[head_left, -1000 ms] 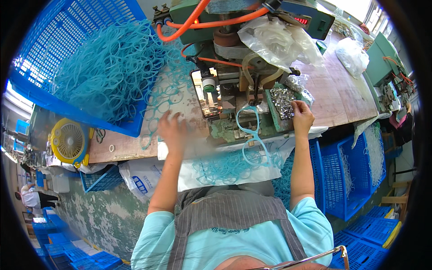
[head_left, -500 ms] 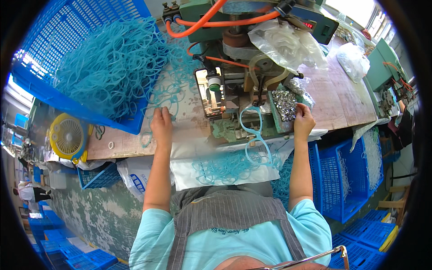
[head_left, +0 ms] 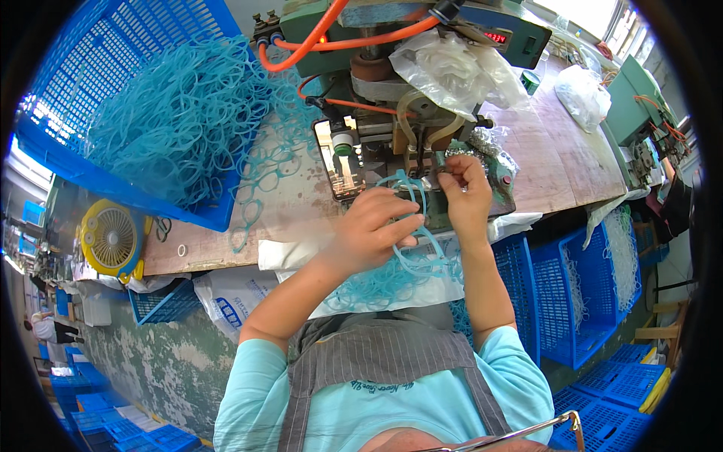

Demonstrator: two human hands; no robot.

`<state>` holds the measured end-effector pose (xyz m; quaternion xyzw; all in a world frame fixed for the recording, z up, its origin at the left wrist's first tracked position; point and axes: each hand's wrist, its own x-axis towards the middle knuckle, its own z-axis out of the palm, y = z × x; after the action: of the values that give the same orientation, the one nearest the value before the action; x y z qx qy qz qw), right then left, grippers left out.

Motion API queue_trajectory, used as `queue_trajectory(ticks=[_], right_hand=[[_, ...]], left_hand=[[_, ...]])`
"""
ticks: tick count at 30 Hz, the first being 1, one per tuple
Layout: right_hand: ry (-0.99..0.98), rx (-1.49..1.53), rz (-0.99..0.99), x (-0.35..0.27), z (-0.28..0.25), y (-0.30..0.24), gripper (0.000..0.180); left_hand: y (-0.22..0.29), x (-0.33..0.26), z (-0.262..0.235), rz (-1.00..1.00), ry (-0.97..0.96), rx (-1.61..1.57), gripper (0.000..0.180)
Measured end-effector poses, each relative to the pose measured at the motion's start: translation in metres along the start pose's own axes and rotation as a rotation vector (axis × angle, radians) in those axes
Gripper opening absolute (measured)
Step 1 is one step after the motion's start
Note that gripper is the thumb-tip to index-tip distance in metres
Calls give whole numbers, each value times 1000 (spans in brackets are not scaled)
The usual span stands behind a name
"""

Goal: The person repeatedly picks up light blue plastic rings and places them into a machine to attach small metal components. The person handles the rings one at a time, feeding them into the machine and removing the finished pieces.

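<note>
A light-blue plastic eyeglass frame (head_left: 403,264) is at the front of a green bench press (head_left: 374,68), its upper end by the tooling. My left hand (head_left: 380,224) is closed on the frame, fingers curled around its middle. Beside the frame's upper end, my right hand (head_left: 468,192) pinches with thumb and forefinger close to the tooling. Whatever lies between those fingertips is too small or hidden to make out. My right hand partly covers the tray (head_left: 503,181) of small shiny metal pieces. More blue frames (head_left: 365,290) lie on the white cloth over my lap.
A blue crate (head_left: 120,177) heaped with blue frames tilts at the left. Left of the tooling stands a phone (head_left: 343,162). Orange hoses (head_left: 361,45) and a plastic bag (head_left: 452,68) hang above. A yellow fan (head_left: 113,235) sits at the left edge; blue crates (head_left: 561,294) stand at right.
My left hand has moved right from the tabletop onto the eyeglass frame. My right hand has gone from the tray of metal pieces leftward to the tooling. The view has shifted slightly.
</note>
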<state>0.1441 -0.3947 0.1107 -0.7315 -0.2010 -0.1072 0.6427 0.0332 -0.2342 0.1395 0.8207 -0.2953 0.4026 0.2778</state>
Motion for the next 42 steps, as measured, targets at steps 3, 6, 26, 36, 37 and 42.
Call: queue_trajectory(ticks=[3, 6, 26, 36, 37, 42], right_hand=[[-61, 76, -11, -8, 8, -20, 35], [-34, -20, 93, -8, 12, -28, 36], [124, -386, 147, 46, -62, 112, 22], [73, -654, -274, 36, -59, 114, 7], [87, -614, -220, 35, -58, 114, 6], [146, -632, -241, 32, -59, 118, 5]], left_hand=[[-2, 2, 2, 9, -26, -31, 27], [-4, -2, 2, 4, -33, -41, 27], [-6, -13, 18, 6, -61, -138, 27], [3, -19, 16, -33, -9, 55, 29], [2, -26, 14, -35, 35, 152, 29], [-34, -108, -28, -724, 200, 547, 19]])
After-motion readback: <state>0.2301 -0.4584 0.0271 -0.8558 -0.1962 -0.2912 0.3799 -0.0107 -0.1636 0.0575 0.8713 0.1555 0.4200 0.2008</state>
